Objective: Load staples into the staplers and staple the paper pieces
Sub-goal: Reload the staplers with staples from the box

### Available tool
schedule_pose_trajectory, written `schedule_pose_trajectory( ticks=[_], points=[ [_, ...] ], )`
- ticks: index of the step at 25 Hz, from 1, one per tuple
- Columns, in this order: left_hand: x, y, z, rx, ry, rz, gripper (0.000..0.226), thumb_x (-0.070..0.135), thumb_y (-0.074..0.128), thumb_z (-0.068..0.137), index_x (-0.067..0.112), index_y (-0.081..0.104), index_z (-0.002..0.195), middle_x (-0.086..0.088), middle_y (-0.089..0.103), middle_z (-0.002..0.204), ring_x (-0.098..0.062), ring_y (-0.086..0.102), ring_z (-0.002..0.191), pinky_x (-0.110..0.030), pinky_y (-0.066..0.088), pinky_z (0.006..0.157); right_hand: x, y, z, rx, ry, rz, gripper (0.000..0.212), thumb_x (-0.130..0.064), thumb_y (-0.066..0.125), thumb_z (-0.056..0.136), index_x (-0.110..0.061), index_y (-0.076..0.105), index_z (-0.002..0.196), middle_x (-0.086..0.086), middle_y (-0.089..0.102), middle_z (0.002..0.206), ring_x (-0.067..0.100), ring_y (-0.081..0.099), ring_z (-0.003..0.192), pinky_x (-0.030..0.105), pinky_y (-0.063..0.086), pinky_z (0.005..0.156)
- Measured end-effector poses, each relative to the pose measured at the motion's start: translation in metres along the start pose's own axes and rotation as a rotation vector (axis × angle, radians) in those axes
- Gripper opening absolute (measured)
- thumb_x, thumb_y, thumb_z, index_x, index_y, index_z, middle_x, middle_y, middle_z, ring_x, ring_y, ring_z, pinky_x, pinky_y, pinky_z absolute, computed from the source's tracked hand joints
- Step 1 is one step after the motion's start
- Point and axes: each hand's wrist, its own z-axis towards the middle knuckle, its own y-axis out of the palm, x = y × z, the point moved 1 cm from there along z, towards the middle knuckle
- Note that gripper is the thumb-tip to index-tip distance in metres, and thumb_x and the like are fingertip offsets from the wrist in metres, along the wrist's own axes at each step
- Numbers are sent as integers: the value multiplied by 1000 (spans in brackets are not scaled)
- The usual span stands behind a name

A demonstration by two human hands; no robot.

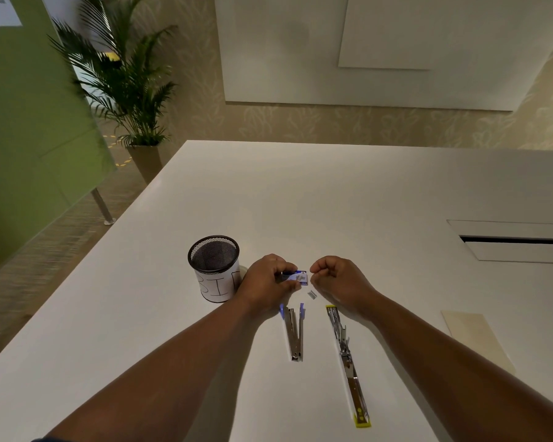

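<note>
The left hand (266,280) is gripping a small staple box (298,277) above the bench (348,199); the right hand (334,275) is hovering beside it, fingers curled (whether pinching anything, I cannot tell)

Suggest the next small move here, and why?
Probably: right hand pulls a strip from the small blue-and-white staple box that the left hand holds. Both staplers, the blue-tipped metal one and the yellow-tipped one, lie opened flat.
</note>
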Motion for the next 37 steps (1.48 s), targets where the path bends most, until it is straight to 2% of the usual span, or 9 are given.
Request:
schedule_pose_trajectory(
  ticks=[4,7,11,15,17,21,27,31,37],
  points=[
    [0,1,-1,9,-27,-48,33,10,83,81,12,77,113,4,63,102,-3,63,88,-3,44,70,-1,-5,-10,-71,46,120,9,-12,78,74,-15,75,82,14,72,76,16,68,66,43,62,71],
    [1,-2,-1,-9,-12,-31,38,10,82,82,12,74,119,5,61,105,4,59,87,2,41,72,-3,-9,-16,-53,-47,-89,18,-28,87,66,-20,73,75,1,74,80,8,66,71,26,53,66],
    [1,-2,-1,-2,-15,-55,42,7,81,83,10,71,124,8,58,106,7,59,90,2,42,73,-1,-8,-13,-48,-48,-132,14,-25,85,68,-20,72,68,-2,74,73,12,68,71,36,56,70],
    [7,-2,-6,12,-54,-124,42,0,81,81,5,70,121,1,56,111,2,58,85,-3,46,67,-4,-9,-19,-67,-36,92,10,-8,82,74,-8,73,69,19,72,68,24,65,62,46,57,68],
    [11,-3,-9,34,-100,-209,43,1,84,79,4,69,119,-4,55,114,-3,56,83,-6,47,64,-8,-9,-27,-26,-10,264,11,-3,81,80,0,72,73,28,69,73,29,61,65,42,53,65],
    [23,-17,-4,26,9,-23,36,23,82,85,21,73,120,2,56,114,0,51,88,-2,38,72,-14,-16,-48,2,65,452,12,-14,79,87,-4,75,82,15,67,79,24,60,74,40,50,70],
    [70,5,-21,-182,203,69,22,15,76,89,20,80,110,5,76,107,-5,67,92,-14,49,82,-22,-28,-81,42,125,570,10,-18,75,92,-12,78,84,8,72,80,16,61,72,33,50,71],
    [81,9,-35,-188,181,-24,23,15,76,90,17,79,113,5,78,105,-5,72,96,-21,56,91,-23,-31,-104,56,132,606,17,-18,70,96,-3,76,94,0,67,66,5,54,51,18,43,48],
    [87,8,-52,-228,164,-4,9,13,77,89,19,80,94,14,76,85,4,69,80,-17,53,80,-20,-25,-125,75,108,606,14,-17,69,97,-13,78,87,0,71,74,6,59,60,23,46,60]
  ],
)
